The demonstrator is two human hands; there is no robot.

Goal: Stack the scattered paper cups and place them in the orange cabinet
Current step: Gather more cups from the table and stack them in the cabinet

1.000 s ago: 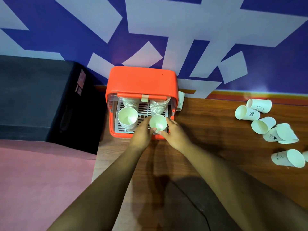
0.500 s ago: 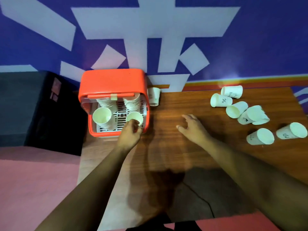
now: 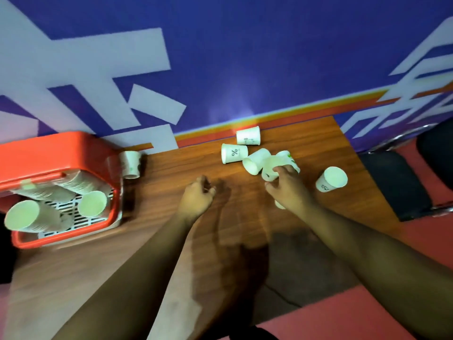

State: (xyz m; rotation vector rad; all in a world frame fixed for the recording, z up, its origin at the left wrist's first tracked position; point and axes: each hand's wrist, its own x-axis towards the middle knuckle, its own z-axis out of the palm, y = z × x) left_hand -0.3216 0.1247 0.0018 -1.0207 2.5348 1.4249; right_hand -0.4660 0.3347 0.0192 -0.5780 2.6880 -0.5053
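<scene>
Tabletop wood runs under everything you are handling, and the orange cabinet sits at its far left end against the blue wall. Well right of the cabinet, past the table's other end, is a black chair.

Inside the cabinet, on a white slotted rack, stand cup stacks. Two have open mouths facing you, and more lean behind them.

Your left hand hovers over bare wood to the right of the cabinet, fingers loosely curled and holding nothing. Your right hand is farther right of the cabinet, its fingers bent down onto a tipped cup. Blur hides whether they clasp it or only touch it.

The scattered paper cups lie well right of the cabinet, clustered on their sides near the wall. A lone cup lies farthest from the cabinet, just beyond your right hand. One single cup stands just beside the cabinet's right wall.
</scene>
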